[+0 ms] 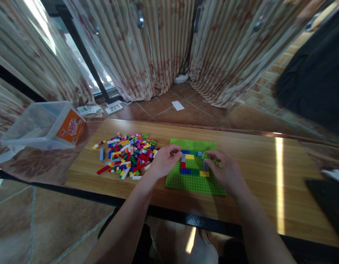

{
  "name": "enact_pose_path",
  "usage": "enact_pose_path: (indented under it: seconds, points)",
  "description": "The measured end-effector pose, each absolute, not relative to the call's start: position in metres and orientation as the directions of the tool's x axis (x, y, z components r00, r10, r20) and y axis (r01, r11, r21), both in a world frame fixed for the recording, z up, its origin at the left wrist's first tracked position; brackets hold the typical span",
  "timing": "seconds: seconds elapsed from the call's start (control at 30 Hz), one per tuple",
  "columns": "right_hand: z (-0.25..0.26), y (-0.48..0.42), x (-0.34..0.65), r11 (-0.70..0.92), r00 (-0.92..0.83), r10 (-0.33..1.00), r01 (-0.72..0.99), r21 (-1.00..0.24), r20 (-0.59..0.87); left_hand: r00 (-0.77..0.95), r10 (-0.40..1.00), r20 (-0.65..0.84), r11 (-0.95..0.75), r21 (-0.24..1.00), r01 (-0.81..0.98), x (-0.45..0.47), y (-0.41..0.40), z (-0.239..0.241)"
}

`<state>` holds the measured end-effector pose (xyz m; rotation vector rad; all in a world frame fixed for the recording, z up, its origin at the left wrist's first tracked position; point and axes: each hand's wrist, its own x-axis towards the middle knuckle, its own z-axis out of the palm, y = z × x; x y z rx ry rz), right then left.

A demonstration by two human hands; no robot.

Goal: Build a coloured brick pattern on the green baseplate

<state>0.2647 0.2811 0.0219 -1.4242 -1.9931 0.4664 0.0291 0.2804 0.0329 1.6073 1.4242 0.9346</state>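
A green studded baseplate lies on the wooden table, with a rectangular outline of toy bricks built on it. Blue bricks, a red brick and a yellow brick are among those in the outline. Another yellow brick sits inside its far left corner. My left hand is at that corner, thumb and fingers closed; what they hold, if anything, is hidden. At the far right corner my right hand pinches a lime-green brick.
Left of the baseplate is a pile of mixed bricks, with a loose blue brick beside it. A clear plastic bin stands beyond the table's left end. At the right edge lies a dark flat object. Curtains hang behind.
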Motion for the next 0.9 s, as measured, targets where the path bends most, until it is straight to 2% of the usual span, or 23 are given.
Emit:
enact_pose_path:
  seconds: [0.3, 0.7, 0.9]
  points:
    - [0.021, 0.283, 0.252, 0.381, -0.278, 0.924, 0.723, -0.576, 0.262, 0.130, 0.991, 0.022, -0.082, 0.876, 0.476, 0.031, 0.280, 0.038]
    - [0.017, 0.281, 0.249, 0.461, -0.325, 0.885, 0.712, -0.530, 0.334, 0.144, 0.988, 0.048, -0.116, 0.855, 0.506, 0.030, 0.280, 0.036]
    - [0.016, 0.277, 0.238, 0.481, -0.366, 0.876, 0.694, -0.535, 0.314, 0.147, 0.988, 0.047, -0.118, 0.845, 0.522, 0.030, 0.279, 0.035]
